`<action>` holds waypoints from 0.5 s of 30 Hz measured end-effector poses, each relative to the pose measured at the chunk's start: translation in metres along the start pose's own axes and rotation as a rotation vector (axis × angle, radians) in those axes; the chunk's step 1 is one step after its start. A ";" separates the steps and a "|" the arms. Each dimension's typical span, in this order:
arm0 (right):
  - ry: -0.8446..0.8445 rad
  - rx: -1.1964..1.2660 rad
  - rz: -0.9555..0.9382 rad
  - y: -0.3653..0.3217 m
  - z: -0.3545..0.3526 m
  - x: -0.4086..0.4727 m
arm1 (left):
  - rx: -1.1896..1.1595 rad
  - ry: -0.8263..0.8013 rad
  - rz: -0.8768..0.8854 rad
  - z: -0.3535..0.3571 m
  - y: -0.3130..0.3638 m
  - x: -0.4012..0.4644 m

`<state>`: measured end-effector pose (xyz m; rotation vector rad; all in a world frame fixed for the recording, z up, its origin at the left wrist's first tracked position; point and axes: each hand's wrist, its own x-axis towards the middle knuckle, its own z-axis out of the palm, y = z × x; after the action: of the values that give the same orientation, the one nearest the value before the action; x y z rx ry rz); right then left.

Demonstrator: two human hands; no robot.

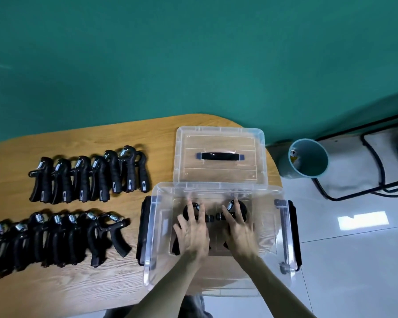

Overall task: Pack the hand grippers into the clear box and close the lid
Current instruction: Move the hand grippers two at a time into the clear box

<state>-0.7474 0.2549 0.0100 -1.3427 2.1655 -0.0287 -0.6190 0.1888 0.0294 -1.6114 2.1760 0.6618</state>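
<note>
The clear box (pixel 216 186) stands open at the table's right end, with black latches on both sides. Inside it, my left hand (pixel 192 232) lies over one black hand gripper (pixel 186 213) on the box floor, fingers spread along it. My right hand (pixel 238 230) covers a second hand gripper (pixel 242 208) beside it. Their spring ends point away from me. The clear lid (pixel 221 138), with its black handle, lies flat behind the box. Several more hand grippers lie left of the box in a back row (pixel 90 175) and a front row (pixel 55 237).
The wooden table (pixel 124 138) has a rounded far edge against a green wall. The box overhangs the table's right and near edges. On the tiled floor to the right stand a teal bucket (pixel 308 159) and a black metal frame (pixel 377 180).
</note>
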 end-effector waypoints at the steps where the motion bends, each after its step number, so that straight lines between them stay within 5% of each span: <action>1: -0.016 0.000 -0.003 0.002 0.001 0.002 | 0.005 -0.008 -0.001 0.004 0.000 0.003; 15: -0.009 -0.140 0.020 0.008 0.036 0.005 | 0.123 -0.005 0.042 0.029 -0.003 0.016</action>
<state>-0.7375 0.2645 -0.0246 -1.3947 2.2075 0.1390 -0.6210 0.1921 -0.0034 -1.5041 2.2068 0.5316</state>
